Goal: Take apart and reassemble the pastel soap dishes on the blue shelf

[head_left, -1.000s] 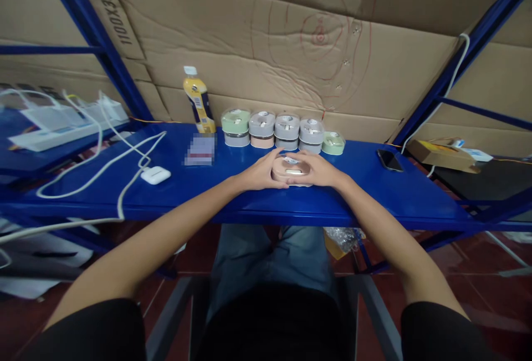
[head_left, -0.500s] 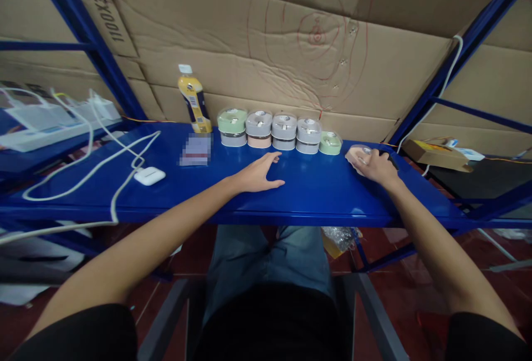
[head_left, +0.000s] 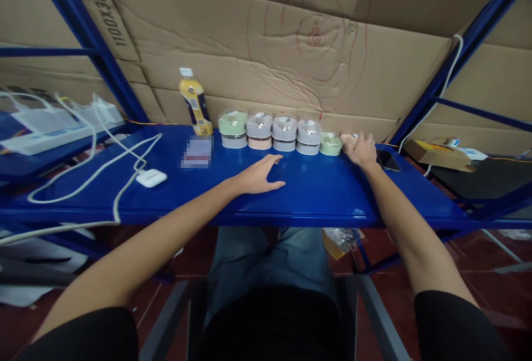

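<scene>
My right hand is closed round a pinkish round case at the right end of a row of clear-lidded cases. Just left of it sits a single green case. Further left, the cases stand two high: a grey pair, another grey pair, grey over pink and green over grey. My left hand rests on the blue table in front of the stacks, fingers apart, holding nothing.
On the blue table are a yellow bottle, a blurred-out item, a white earbud case, white cables and a black phone. An open carton lies beyond the right edge.
My right hand has moved left and away from me with the pinkish case, up beside the single green one. More of the phone shows now. My left hand has stayed in place.
</scene>
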The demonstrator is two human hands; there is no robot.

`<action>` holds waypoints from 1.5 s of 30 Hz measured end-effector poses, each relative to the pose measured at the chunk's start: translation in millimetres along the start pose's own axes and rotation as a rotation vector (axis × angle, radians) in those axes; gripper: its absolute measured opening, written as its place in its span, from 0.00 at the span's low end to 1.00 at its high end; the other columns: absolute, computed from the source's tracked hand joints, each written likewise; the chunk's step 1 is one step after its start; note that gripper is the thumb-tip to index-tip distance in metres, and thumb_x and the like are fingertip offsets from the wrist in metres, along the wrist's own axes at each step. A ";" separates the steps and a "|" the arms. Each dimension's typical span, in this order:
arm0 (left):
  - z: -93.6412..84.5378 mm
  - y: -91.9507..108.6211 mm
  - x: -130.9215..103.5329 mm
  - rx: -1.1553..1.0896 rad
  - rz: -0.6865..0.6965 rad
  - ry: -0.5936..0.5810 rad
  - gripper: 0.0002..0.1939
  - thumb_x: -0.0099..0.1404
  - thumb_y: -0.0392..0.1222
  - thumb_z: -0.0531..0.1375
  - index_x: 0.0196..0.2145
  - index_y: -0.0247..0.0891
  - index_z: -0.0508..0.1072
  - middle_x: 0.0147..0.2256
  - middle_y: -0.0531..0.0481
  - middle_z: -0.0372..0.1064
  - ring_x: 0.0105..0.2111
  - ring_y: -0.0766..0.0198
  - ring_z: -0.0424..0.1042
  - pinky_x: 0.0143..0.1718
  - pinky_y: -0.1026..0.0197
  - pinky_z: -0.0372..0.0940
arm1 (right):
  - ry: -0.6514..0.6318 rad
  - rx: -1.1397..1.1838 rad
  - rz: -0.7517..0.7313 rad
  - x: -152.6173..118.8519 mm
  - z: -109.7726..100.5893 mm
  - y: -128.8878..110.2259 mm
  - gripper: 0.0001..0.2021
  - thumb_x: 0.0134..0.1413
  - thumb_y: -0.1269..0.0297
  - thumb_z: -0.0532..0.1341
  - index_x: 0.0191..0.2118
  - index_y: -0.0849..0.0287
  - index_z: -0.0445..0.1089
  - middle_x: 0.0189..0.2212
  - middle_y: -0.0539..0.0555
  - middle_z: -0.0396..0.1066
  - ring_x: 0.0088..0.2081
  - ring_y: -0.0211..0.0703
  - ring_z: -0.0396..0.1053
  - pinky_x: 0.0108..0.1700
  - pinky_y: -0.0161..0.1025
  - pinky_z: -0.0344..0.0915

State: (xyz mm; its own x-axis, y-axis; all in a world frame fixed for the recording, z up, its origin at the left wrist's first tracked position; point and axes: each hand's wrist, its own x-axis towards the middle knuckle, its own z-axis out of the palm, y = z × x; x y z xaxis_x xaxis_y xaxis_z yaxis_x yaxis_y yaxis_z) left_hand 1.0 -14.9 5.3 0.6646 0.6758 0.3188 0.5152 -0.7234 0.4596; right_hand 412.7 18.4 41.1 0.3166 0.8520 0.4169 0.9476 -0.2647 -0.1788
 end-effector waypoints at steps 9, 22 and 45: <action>-2.4 4.5 -0.1 0.009 0.009 -0.007 0.43 0.69 0.63 0.65 0.72 0.37 0.62 0.69 0.31 0.66 0.67 0.37 0.71 0.70 0.38 0.66 | -0.166 -0.053 -0.469 -24.1 1.5 -43.0 0.39 0.64 0.53 0.61 0.75 0.69 0.60 0.78 0.73 0.56 0.78 0.74 0.52 0.77 0.67 0.54; 2.6 -1.4 2.8 -0.123 -0.013 0.066 0.57 0.58 0.65 0.75 0.75 0.39 0.58 0.68 0.28 0.66 0.67 0.35 0.71 0.69 0.34 0.67 | -0.237 0.156 -0.262 -74.5 -29.6 -52.7 0.43 0.58 0.33 0.67 0.67 0.63 0.69 0.60 0.76 0.74 0.60 0.80 0.75 0.60 0.71 0.72; -2.0 -1.0 1.8 -0.110 0.122 0.080 0.29 0.67 0.67 0.70 0.55 0.45 0.84 0.61 0.39 0.69 0.66 0.40 0.70 0.73 0.36 0.62 | -0.261 0.676 -0.582 -63.5 -1.2 -80.4 0.38 0.62 0.34 0.66 0.66 0.58 0.72 0.53 0.64 0.82 0.50 0.62 0.80 0.57 0.62 0.76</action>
State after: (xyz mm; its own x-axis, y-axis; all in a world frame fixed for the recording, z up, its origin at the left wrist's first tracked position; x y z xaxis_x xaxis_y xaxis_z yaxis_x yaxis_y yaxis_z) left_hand 0.6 -12.7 7.1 0.6714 0.5962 0.4403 0.3681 -0.7838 0.5001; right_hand 316.4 -15.0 30.1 -0.2980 0.8644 0.4049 0.7025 0.4858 -0.5201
